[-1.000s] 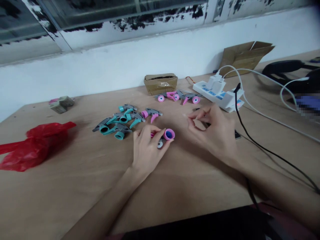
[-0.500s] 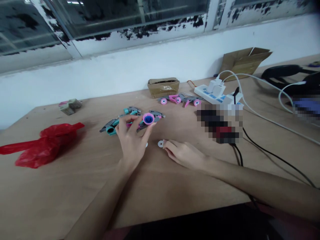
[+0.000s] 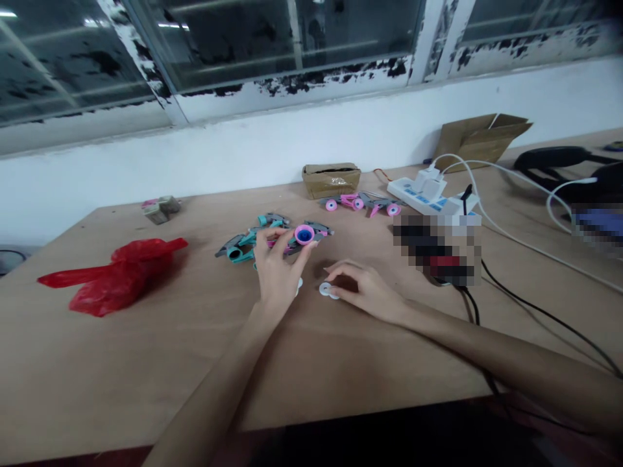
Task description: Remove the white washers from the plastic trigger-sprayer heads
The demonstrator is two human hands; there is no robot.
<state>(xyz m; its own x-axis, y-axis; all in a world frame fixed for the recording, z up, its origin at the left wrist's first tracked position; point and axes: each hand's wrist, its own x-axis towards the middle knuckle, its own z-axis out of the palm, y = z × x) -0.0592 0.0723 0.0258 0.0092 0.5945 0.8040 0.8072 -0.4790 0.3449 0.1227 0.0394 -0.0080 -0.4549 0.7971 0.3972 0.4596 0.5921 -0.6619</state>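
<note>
My left hand (image 3: 276, 271) is closed around a grey spray trigger head with a pink screw cap (image 3: 304, 234), held just above the table. My right hand (image 3: 366, 290) rests on the wooden table (image 3: 146, 350), its fingertips pinching a small white ring washer (image 3: 325, 289). Behind my left hand lies a pile of teal and grey trigger heads (image 3: 246, 240). A row of pink and grey trigger heads (image 3: 363, 203) lies farther back.
A red plastic bag (image 3: 119, 275) lies at the left. A small cardboard box (image 3: 331, 179) and a larger one (image 3: 479, 136) stand by the wall. A white power strip (image 3: 428, 196) with plugs and cables (image 3: 525, 243) sits at the right, near a pixelated patch.
My right hand dropped from mid-air to the table and took hold of the white washer. My left hand lifted the pink-capped trigger head slightly away from me. The camera view tilted up.
</note>
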